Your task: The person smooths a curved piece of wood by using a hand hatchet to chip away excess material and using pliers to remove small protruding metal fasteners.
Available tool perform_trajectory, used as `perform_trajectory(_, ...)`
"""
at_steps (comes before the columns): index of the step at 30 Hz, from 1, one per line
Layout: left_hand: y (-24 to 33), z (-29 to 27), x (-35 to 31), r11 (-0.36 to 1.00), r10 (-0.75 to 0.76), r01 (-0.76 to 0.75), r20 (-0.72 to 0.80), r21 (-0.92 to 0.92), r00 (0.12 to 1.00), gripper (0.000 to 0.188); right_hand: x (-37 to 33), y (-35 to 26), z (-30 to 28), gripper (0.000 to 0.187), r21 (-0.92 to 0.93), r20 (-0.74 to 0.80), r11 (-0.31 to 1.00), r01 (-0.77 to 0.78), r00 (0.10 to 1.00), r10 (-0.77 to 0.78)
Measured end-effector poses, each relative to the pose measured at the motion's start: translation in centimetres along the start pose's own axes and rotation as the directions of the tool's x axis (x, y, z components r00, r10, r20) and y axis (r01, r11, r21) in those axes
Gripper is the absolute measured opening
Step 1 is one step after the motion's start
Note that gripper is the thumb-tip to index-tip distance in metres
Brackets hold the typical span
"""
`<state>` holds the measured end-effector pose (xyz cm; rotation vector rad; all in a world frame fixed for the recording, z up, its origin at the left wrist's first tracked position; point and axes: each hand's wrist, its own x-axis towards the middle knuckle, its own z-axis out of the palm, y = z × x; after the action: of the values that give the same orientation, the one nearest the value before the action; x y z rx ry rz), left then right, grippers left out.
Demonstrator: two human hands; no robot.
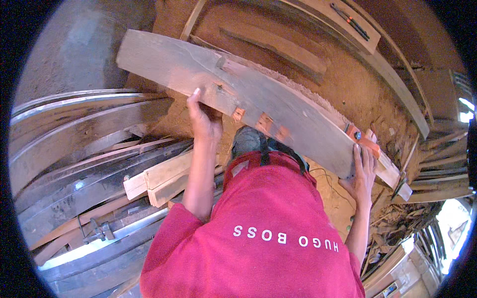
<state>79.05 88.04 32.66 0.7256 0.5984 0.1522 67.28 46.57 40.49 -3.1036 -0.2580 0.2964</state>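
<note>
A long, thick wooden plank (pixel 298 111) with a weathered grey face and a rough far edge is tilted across the view in front of me. Several fresh orange-brown chipped patches mark its near edge. My left hand (pixel 204 118) is closed around that near edge, left of the middle, thumb on the face and fingers hidden beneath. At the right end, my right hand (pixel 361 171) grips the plank, its fingers over the top face. Just beyond it shows an orange object (pixel 368 145) with a blue knob, its kind unclear.
Long boards (pixel 99 116) are stacked at the left, with pale sawn blocks (pixel 164 179) on top. Another plank (pixel 278 47) lies on the sawdust-covered ground ahead. A dark pencil-like tool (pixel 350 22) rests on a board at the far right. Wood scraps (pixel 392 223) pile up at lower right.
</note>
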Motion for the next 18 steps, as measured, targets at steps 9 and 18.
perform_trajectory(9,-10.9,-6.7,7.3,0.974,-0.182,0.2,-0.15,0.111,0.972,0.054,3.1,1.9,5.3,0.122,0.022,0.248,1.0,0.022,0.968,-0.027)
perform_trajectory(18,-18.1,-9.7,13.9,0.956,-0.235,0.267,-0.227,0.121,0.945,0.053,10.0,5.1,11.9,0.116,0.01,0.33,0.998,0.058,0.942,-0.058)
